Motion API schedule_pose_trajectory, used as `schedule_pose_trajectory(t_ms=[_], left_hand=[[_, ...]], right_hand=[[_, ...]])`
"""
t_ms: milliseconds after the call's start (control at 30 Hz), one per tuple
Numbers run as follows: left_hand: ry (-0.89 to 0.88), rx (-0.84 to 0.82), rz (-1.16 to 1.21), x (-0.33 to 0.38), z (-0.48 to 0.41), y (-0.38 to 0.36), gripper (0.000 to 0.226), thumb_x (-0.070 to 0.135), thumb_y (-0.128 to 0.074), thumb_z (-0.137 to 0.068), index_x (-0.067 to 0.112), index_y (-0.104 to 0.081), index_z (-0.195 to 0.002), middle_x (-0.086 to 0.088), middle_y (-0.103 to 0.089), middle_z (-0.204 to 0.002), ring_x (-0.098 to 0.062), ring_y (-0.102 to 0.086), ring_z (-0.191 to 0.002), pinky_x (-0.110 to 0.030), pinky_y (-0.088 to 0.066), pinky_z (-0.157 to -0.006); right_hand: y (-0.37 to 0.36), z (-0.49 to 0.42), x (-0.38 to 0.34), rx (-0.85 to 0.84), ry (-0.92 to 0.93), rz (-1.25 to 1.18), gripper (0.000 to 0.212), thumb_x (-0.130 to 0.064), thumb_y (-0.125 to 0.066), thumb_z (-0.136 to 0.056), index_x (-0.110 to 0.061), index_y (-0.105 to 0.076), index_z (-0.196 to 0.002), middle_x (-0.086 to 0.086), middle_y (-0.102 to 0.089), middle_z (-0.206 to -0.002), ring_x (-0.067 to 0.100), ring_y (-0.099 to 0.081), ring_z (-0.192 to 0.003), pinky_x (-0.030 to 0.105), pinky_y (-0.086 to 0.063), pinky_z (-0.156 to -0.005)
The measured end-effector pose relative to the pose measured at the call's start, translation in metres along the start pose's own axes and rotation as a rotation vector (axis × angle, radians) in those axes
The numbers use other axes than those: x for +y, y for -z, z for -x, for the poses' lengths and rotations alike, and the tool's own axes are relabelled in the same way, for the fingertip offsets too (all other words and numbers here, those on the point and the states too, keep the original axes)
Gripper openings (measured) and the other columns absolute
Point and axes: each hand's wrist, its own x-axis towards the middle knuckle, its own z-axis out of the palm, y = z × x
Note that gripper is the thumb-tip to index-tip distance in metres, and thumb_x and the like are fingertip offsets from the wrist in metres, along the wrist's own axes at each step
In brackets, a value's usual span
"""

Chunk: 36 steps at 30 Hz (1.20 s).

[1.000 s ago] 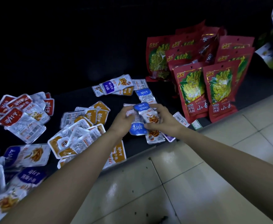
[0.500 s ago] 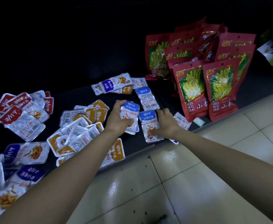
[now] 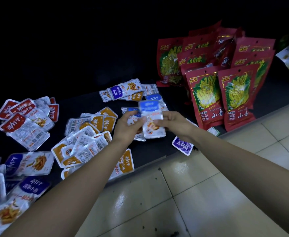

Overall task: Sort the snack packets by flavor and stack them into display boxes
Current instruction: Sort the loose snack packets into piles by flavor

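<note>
Pale, glossy floor tiles (image 3: 208,194) fill the view from 3 to 6 o'clock, crossed by dark grout lines and dotted with small dark specks. A soft patch of glare (image 3: 123,197) sits near 6. A black table (image 3: 82,103) runs from 9 toward 3, bordering the tiles. Toward 12 everything is unlit darkness.

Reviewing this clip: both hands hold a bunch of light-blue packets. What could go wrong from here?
The light-blue packets sit unevenly fanned between the left hand and right hand; one might slip and land among the orange packets nearby, mixing flavors. The purple packet overhangs the edge of the dark surface beside the right wrist; a brush could knock it to the floor.
</note>
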Motion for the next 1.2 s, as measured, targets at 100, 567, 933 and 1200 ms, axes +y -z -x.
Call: schedule_pose_trajectory(t_ms=[100, 567, 933, 1200], left_hand=[[-0.024, 0.008, -0.008, -0.001, -0.004, -0.001, 0.035, 0.012, -0.074, -0.083, 0.018, -0.055, -0.113, -0.003, -0.062, -0.113, -0.019, -0.062, -0.102, -0.028, -0.052, -0.083], [-0.060, 0.088, -0.102, -0.007, -0.019, 0.020, 0.083, 0.003, -0.068, -0.086, 0.032, -0.023, -0.150, 0.009, -0.055, -0.113, -0.011, -0.058, -0.101, -0.034, -0.053, -0.086], [-0.029, 0.048, 0.091, 0.023, -0.006, 0.020, 0.055, 0.011, -0.042, -0.100, 0.031, -0.022, -0.146, 0.007, -0.043, -0.130, -0.001, -0.051, -0.098, -0.022, -0.046, -0.082], [0.035, 0.222, 0.043, 0.046, 0.026, 0.079, 0.090, 0.046, -0.060, -0.090, 0.021, 0.004, -0.148, -0.002, -0.041, -0.133, -0.018, -0.045, -0.120, -0.031, -0.037, -0.096]], right_hand=[[-0.008, -0.010, -0.004, 0.000, 0.047, 0.199, 0.028, -0.020, -0.068, -0.090, -0.009, -0.063, -0.115, 0.007, -0.071, -0.101, 0.011, -0.067, -0.086, 0.023, -0.051, -0.076], [0.017, -0.056, 0.003, 0.344, 0.020, 0.502, 0.028, -0.017, -0.058, -0.096, -0.002, -0.054, -0.119, 0.016, -0.065, -0.113, 0.030, -0.063, -0.102, 0.042, -0.050, -0.089], [-0.040, -0.024, -0.028, 0.000, 0.013, -0.172, 0.028, 0.002, -0.049, -0.097, -0.012, -0.040, -0.120, 0.012, -0.063, -0.114, 0.020, -0.065, -0.097, 0.031, -0.057, -0.081], [-0.114, -0.019, -0.062, -0.217, 0.193, 0.066, 0.073, 0.009, -0.053, -0.093, -0.026, -0.021, -0.149, -0.001, -0.061, -0.127, 0.015, -0.060, -0.117, 0.031, -0.050, -0.099]])
